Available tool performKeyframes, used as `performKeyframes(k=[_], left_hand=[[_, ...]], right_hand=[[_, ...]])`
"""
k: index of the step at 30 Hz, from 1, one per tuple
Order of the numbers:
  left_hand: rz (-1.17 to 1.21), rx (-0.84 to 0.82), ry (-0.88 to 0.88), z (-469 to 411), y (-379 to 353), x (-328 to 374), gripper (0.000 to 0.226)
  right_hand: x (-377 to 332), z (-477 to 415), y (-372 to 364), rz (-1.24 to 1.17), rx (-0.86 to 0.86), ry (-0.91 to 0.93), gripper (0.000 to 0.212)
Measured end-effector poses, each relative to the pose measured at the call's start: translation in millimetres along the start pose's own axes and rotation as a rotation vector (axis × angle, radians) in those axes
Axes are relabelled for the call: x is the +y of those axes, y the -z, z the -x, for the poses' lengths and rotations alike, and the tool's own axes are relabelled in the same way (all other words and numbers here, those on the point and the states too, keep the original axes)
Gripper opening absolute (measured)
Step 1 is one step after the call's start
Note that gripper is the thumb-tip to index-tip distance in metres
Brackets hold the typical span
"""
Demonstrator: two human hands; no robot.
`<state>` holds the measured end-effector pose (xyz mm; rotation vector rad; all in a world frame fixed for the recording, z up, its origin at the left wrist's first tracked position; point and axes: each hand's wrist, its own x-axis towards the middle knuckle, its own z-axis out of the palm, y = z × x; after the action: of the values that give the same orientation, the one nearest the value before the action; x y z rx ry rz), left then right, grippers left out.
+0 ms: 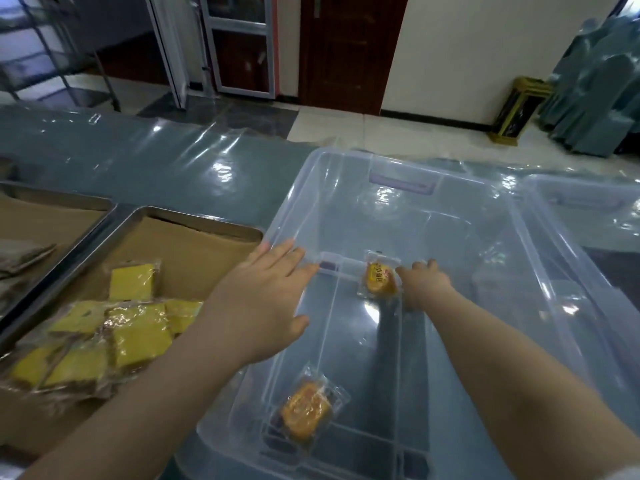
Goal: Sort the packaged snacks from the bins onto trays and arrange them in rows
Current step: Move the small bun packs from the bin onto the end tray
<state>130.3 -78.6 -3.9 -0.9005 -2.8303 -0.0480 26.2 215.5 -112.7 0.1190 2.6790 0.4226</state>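
- table (pixel 173 161): blue-grey top under glossy clear film, carries everything below
- clear bin (pixel 512 271): see-through plastic tub, centre-right, nearly empty; second clear tub (pixel 588 206) just beside it on the right
- tray (pixel 194 223): metal, lined with brown paper, left of the bin; another tray (pixel 52 199) at far left, contents blurred
- yellow snack packs (pixel 114 337): loose overlapping pile on the near-left part of the tray, not in rows
- left hand (pixel 263 299): fingers spread flat, over the bin's left rim, holding nothing
- right hand (pixel 424 280): reaching down inside the bin, fingertips touching the far orange snack (pixel 379 278); grip on it unclear
- near orange snack (pixel 306 412): wrapped, lies on bin floor by the near wall, well apart from both hands
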Motion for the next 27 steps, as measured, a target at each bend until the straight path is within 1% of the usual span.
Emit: performKeyframes(k=[2,3,5,6,7,9,10,11,12,13,15,16,18,20,22,23,25,26,27], left_hand=[[-0.022,0.013,-0.006,-0.4,2.7,3.1,0.069],[-0.033,0.032,-0.008,-0.8,2.0,3.6,0.068],[-0.052,0.038,-0.003,-2.1,1.6,3.9,0.067],[-0.059,0.031,-0.001,-2.9,1.8,4.1,0.067],[-0.065,0.024,0.0,-3.4,1.7,4.4,0.066],[-0.071,0.017,0.007,-4.0,1.2,4.0,0.064],[-0.072,0.012,0.01,-4.2,1.5,3.7,0.064],[-0.073,0.006,0.014,-4.2,1.2,3.2,0.063],[-0.076,-0.001,0.019,-4.0,0.6,2.8,0.063],[-0.082,-0.01,0.025,-4.3,0.9,2.8,0.062],[-0.101,-0.035,0.032,-4.0,1.9,2.9,0.061],[-0.111,-0.046,0.034,-3.8,1.8,3.0,0.061],[-0.111,-0.041,0.031,-3.2,0.8,3.2,0.061],[-0.114,-0.032,0.026,-3.0,-0.9,3.4,0.061],[-0.12,-0.026,0.023,-3.3,-1.4,3.7,0.06],[-0.123,-0.025,0.024,-3.5,-1.0,3.9,0.06],[-0.132,-0.03,0.029,-3.2,-0.1,4.9,0.059],[-0.137,-0.033,0.028,-3.2,0.5,5.4,0.059],[-0.147,-0.038,0.027,-3.0,0.8,5.6,0.059]], right_hand=[[-1.7,-2.5,-10.2,0.052,0.007,-0.009,0.048],[-3.3,-3.6,-12.8,0.041,0.014,-0.024,0.046],[-6.8,-5.6,-12.1,-0.089,0.072,-0.076,0.047],[-8.9,-6.6,-10.0,-0.187,0.138,-0.104,0.049],[-11.0,-7.6,-8.1,-0.274,0.241,-0.114,0.049],[-17.6,-10.5,-7.3,-0.375,0.491,-0.071,0.046],[-21.8,-12.9,-7.6,-0.427,0.563,-0.033,0.049],[-26.4,-15.6,-7.8,-0.509,0.555,0.014,0.055],[-31.4,-18.9,-9.2,-0.596,0.477,0.071,0.062],[-36.7,-22.1,-12.5,-0.643,0.361,0.125,0.068],[-46.0,-27.2,-26.0,-0.585,0.154,0.195,0.081],[-49.7,-28.2,-34.7,-0.531,0.105,0.205,0.086],[-57.4,-27.8,-46.5,-0.473,0.123,0.188,0.091],[-65.0,-28.7,-42.9,-0.452,0.243,0.161,0.096],[-71.6,-32.2,-32.0,-0.427,0.317,0.214,0.095],[-74.6,-33.0,-27.7,-0.418,0.298,0.26,0.093],[-80.8,-32.1,-25.7,-0.37,0.184,0.31,0.089],[-83.2,-29.9,-27.5,-0.332,0.133,0.304,0.089],[-85.4,-26.7,-29.5,-0.308,0.118,0.281,0.087]])
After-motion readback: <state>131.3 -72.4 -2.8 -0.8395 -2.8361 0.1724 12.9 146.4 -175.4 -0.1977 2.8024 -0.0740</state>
